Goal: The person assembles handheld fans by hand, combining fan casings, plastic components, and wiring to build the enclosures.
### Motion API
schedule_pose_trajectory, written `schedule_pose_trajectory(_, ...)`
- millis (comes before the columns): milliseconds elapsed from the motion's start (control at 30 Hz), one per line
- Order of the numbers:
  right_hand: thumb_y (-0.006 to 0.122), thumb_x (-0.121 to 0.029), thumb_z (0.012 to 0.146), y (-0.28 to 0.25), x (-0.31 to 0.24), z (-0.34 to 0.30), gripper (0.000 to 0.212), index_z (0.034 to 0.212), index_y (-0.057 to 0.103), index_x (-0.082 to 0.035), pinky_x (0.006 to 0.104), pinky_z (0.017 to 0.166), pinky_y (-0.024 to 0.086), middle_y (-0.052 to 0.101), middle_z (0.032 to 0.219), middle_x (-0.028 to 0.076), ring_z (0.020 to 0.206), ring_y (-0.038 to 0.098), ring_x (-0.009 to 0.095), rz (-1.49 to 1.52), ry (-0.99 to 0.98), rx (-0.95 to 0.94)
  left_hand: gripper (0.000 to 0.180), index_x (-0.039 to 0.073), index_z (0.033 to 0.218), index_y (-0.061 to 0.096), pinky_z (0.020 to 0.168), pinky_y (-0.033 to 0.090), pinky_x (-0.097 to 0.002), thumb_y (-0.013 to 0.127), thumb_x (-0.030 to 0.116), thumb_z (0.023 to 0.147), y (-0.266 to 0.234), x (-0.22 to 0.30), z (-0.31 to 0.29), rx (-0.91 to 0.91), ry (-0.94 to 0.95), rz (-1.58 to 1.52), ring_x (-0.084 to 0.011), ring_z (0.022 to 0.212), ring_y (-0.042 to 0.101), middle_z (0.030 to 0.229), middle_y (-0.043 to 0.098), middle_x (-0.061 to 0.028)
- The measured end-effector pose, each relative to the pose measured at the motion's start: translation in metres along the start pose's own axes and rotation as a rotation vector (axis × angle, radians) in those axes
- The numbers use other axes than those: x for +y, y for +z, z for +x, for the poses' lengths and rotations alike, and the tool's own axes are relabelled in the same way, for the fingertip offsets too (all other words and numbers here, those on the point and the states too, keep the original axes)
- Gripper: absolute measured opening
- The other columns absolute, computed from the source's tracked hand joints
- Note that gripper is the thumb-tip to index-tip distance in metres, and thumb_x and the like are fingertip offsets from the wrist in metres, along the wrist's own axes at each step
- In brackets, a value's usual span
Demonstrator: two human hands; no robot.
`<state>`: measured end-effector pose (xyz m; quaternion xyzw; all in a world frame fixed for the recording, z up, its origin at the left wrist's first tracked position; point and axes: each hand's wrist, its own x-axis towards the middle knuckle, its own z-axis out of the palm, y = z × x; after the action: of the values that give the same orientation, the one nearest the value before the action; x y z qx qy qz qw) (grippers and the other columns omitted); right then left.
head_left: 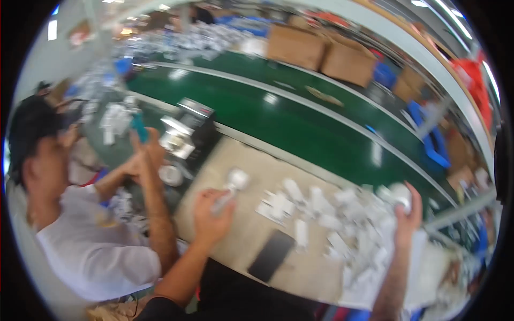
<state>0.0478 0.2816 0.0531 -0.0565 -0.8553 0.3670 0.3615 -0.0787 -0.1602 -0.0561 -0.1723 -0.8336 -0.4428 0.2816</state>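
My left hand (213, 216) is closed round the grey handle-like end of a white part with a round head (237, 178), held above the pale work surface (214, 166). At the right, my right hand (410, 216) grips a round white part (400, 196) by its side, at the far edge of a pile of white plastic parts (358, 219). Blur hides the finer shape of both held parts. A few flat white pieces (277, 206) lie between my hands. Nearer to me rests a dark flat rectangular object (271, 255), like a phone.
On my left a co-worker in a white shirt (101, 251) holds a teal tool (140, 127) beside a black and silver machine (190, 128). A green conveyor belt (257, 117) runs beyond the table. Cardboard boxes (297, 45) and a blue crate (436, 142) stand behind it.
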Motion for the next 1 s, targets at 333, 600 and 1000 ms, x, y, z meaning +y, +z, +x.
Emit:
schedule_pose_trajectory(333, 0.065, -0.012, 0.095, 0.095, -0.098, -0.042, 0.043, 0.134, 0.051, 0.000, 0.0272, 0.093, 0.048, 0.067, 0.114, 0.009, 0.104, 0.062, 0.013, 0.790, 0.322, -0.153, 0.083, -0.006, 0.136, 0.053, 0.104, 0.045, -0.0409, 0.022, 0.064, 0.103, 0.080, 0.096, 0.014, -1.154, -0.909, -1.628, -0.0327, 0.119, 0.061, 0.128, 0.063, -0.0222)
schedule_pose_trajectory(600, 0.069, -0.017, 0.095, 0.092, -0.096, -0.060, 0.049, 0.136, 0.048, -0.002, 0.0286, 0.096, 0.047, 0.065, 0.119, 0.010, 0.109, 0.060, 0.014, 0.892, 0.314, -0.203, 0.042, -0.001, 0.122, 0.059, 0.084, 0.052, -0.0363, 0.046, 0.036, 0.105, 0.077, 0.116, -0.021, -1.121, -1.107, -1.779, -0.0217, 0.091, 0.064, 0.105, 0.066, -0.0111)
schedule_pose_trajectory(1000, 0.072, -0.018, 0.093, 0.087, -0.099, -0.055, 0.051, 0.135, 0.047, -0.001, 0.0300, 0.098, 0.048, 0.065, 0.122, 0.012, 0.111, 0.061, 0.016, 0.916, 0.264, -0.189, 0.022, -0.007, 0.114, 0.061, 0.087, 0.062, -0.0450, 0.065, 0.003, 0.094, 0.045, 0.148, -0.001, -0.944, -0.767, -1.394, -0.0287, 0.107, 0.068, 0.111, 0.066, -0.0145)
